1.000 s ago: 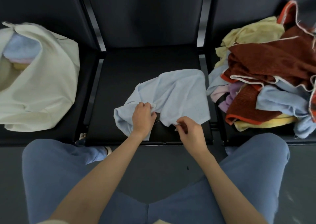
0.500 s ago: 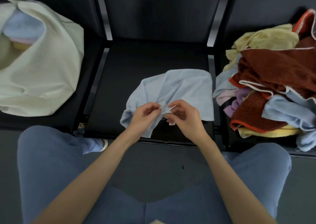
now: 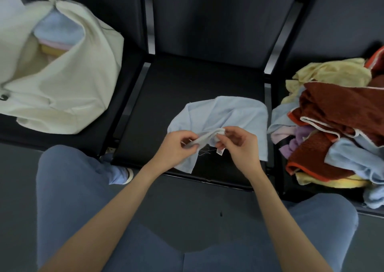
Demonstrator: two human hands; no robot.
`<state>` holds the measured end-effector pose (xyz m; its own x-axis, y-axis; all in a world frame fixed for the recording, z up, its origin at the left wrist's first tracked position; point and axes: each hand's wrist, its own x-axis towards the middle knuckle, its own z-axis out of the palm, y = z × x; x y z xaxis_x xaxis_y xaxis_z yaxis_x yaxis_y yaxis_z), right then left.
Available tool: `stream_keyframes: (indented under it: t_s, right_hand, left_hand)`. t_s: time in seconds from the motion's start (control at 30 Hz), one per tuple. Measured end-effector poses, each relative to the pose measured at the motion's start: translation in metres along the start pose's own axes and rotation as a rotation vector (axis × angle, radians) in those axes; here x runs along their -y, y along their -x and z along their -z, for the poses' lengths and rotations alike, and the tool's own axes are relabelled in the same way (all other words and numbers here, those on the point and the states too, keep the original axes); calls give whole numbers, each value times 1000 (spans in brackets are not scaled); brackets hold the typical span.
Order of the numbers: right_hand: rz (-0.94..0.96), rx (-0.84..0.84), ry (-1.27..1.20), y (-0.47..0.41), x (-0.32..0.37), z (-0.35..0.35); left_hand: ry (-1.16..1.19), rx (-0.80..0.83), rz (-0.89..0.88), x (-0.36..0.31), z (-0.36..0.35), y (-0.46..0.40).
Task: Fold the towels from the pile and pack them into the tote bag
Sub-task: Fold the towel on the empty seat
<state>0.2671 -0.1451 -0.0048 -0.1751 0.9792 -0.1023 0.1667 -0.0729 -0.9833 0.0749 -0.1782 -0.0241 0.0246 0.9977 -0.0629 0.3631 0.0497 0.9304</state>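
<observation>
Where folded towels (image 3: 57, 33) lie: tote bag (image 3: 68, 88).

The towel (image 3: 239, 115) lies on the middle seat (image 3: 187, 80) (tote bag (image 3: 62, 88) left, pile (image 3: 336, 130) right).

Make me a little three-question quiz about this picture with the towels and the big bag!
1. True or false: both the left hand and the right hand pinch the crumpled light blue cloth towel.
2. Where is the cream fabric tote bag? A) on the seat at the left B) on the floor C) on the person's lap
3. Fill in: the messy pile of mixed towels lies on the seat at the ____.

Key: 1 true; 2 A; 3 right.
</observation>
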Motion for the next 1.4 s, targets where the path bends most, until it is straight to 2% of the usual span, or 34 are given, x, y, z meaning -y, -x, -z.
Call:
stream_keyframes:
  t_s: [0.13, 0.2, 0.3, 0.4, 0.57, 0.67, 0.73, 0.87, 1.0, 1.17, 1.3, 1.4]
  right_hand:
    - [62, -96, -17, 2, 29, 4]
    - [96, -95, -21, 6, 46, 5]
    - [153, -71, -21, 12, 75, 6]
    - [255, -103, -13, 16, 109, 9]
    - [367, -229, -54, 14, 156, 15]
    - [389, -250, -83, 17, 175, 17]
    - [409, -240, -55, 20, 184, 16]
    - [451, -211, -12, 30, 200, 13]
    - [480, -153, 27, 44, 214, 6]
    - [501, -140, 26, 55, 223, 2]
    - [516, -154, 25, 59, 227, 3]
    - [520, -160, 14, 60, 227, 4]
  left_hand:
    - [-39, -185, -7, 0, 23, 6]
    - [-32, -219, -15, -6, 28, 8]
    - [81, -174, 31, -23, 34, 6]
    - [341, -83, 111, -52, 42, 0]
    - [569, 40, 53, -107, 64, -8]
    - [412, 130, -49, -125, 77, -7]
    - [270, 133, -110, -132, 83, -5]
    - [247, 60, -136, -134, 94, 5]
    - [236, 63, -105, -124, 97, 23]
    - [117, 118, 47, -90, 82, 36]
    - [4, 87, 347, -58, 60, 38]
    - [-6, 200, 563, -42, 51, 43]
